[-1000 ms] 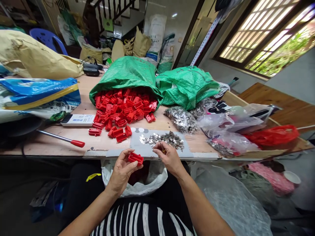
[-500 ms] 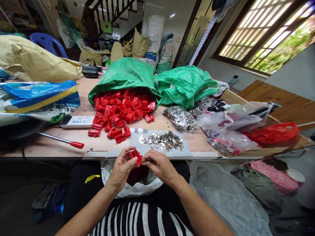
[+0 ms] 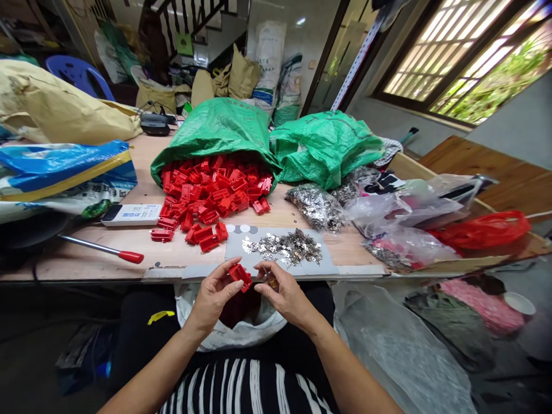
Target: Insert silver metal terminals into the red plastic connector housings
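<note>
My left hand [image 3: 214,294] pinches a red plastic housing [image 3: 240,277], a small hollow box shape, between thumb and fingers over the table's front edge. Close beside it, my right hand [image 3: 282,290] is closed on a small tool with a brownish handle [image 3: 273,280]; its exact kind is partly hidden by the fingers. The tool and the housing are apart. Just beyond the hands, a pile of small silvery metal pieces [image 3: 297,246] lies on a grey sheet [image 3: 235,247]. Below the hands, a white sack [image 3: 207,333] sits open in my lap with dark red contents.
Many red housings [image 3: 215,190] spill from a green woven sack [image 3: 215,123]. A second green sack [image 3: 328,146] and a bag of metal pieces [image 3: 317,207] lie to its right. At left are a white box [image 3: 138,214] and a red-tipped lever [image 3: 129,256].
My right hand has drawn slightly away to the right from the red housing, and the tool's brownish handle shows more. The left hand keeps hold of the housing. The view has shifted slightly.
</note>
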The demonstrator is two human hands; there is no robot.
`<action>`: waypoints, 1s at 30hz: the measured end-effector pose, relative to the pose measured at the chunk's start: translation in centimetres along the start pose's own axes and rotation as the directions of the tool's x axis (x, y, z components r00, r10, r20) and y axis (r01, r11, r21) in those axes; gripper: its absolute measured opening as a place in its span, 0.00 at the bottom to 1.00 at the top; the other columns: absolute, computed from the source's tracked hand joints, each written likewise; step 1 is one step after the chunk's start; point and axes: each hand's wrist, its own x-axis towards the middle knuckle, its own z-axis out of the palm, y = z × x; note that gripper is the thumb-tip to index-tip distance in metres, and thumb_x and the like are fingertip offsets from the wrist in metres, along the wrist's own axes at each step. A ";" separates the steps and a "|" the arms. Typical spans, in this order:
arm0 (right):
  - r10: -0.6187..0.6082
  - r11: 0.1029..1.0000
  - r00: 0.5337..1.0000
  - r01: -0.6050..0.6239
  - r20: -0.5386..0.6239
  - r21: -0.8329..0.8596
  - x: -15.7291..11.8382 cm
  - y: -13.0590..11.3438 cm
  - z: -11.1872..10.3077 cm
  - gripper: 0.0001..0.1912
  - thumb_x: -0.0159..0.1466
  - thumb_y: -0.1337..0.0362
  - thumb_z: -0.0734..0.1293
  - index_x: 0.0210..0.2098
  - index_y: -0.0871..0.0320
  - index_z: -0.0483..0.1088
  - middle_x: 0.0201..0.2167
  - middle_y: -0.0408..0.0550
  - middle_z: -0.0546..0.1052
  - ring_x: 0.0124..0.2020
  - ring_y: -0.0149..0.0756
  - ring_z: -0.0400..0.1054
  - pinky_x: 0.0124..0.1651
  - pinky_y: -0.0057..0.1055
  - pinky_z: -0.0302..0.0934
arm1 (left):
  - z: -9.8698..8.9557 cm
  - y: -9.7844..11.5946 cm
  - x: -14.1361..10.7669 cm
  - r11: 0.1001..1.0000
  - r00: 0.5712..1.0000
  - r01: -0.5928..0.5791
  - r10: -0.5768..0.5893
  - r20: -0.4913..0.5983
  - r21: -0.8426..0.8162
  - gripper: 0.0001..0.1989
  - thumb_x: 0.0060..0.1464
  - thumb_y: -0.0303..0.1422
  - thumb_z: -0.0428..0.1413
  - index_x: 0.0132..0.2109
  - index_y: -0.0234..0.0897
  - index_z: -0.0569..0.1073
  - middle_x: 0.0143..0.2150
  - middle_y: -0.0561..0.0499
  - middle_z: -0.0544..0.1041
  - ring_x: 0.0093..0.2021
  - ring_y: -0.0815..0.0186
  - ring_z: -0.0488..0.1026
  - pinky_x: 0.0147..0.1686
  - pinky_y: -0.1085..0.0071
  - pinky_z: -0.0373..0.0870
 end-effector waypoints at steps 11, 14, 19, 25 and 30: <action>-0.072 0.938 0.997 0.062 -0.015 -0.340 1.3 1.7 0.4 0.10 0.63 0.69 0.64 0.44 0.55 0.71 0.35 0.47 0.73 0.36 0.36 0.67 0.42 0.33 0.60 | -1.9 -1.1 3.2 0.580 0.878 -0.454 0.421 0.229 0.677 0.18 0.51 0.30 0.59 0.50 0.44 0.74 0.45 0.47 0.78 0.46 0.59 0.74 0.48 0.60 0.70; -0.060 0.928 0.998 0.058 0.006 -0.367 1.5 1.8 0.3 0.07 0.63 0.69 0.64 0.40 0.55 0.71 0.35 0.47 0.74 0.37 0.36 0.68 0.42 0.32 0.61 | -2.0 -1.4 3.6 0.572 0.888 -0.443 0.384 0.252 0.691 0.19 0.51 0.29 0.59 0.52 0.44 0.73 0.47 0.47 0.79 0.47 0.59 0.75 0.49 0.61 0.70; -0.078 0.920 0.996 0.089 0.045 -0.381 1.7 2.2 0.1 0.08 0.63 0.69 0.63 0.40 0.56 0.72 0.36 0.49 0.75 0.39 0.36 0.69 0.44 0.32 0.61 | -2.4 -1.5 4.1 0.583 0.900 -0.431 0.332 0.282 0.689 0.18 0.51 0.31 0.60 0.51 0.43 0.73 0.46 0.48 0.80 0.45 0.60 0.76 0.48 0.63 0.71; -0.097 0.914 0.994 0.108 0.047 -0.391 1.9 2.3 0.0 0.08 0.63 0.71 0.63 0.40 0.58 0.72 0.36 0.48 0.75 0.40 0.36 0.69 0.44 0.31 0.61 | -2.5 -1.0 4.2 0.603 0.925 -0.380 0.265 0.273 0.701 0.16 0.51 0.32 0.60 0.49 0.40 0.73 0.43 0.49 0.80 0.42 0.62 0.77 0.46 0.66 0.71; -0.115 0.911 0.992 0.124 0.045 -0.394 1.7 2.4 0.1 0.08 0.63 0.72 0.64 0.39 0.58 0.72 0.35 0.47 0.76 0.39 0.34 0.69 0.44 0.30 0.62 | -2.4 -0.8 4.3 0.635 0.941 -0.338 0.224 0.253 0.694 0.16 0.51 0.32 0.60 0.48 0.39 0.73 0.43 0.49 0.80 0.41 0.62 0.77 0.45 0.68 0.71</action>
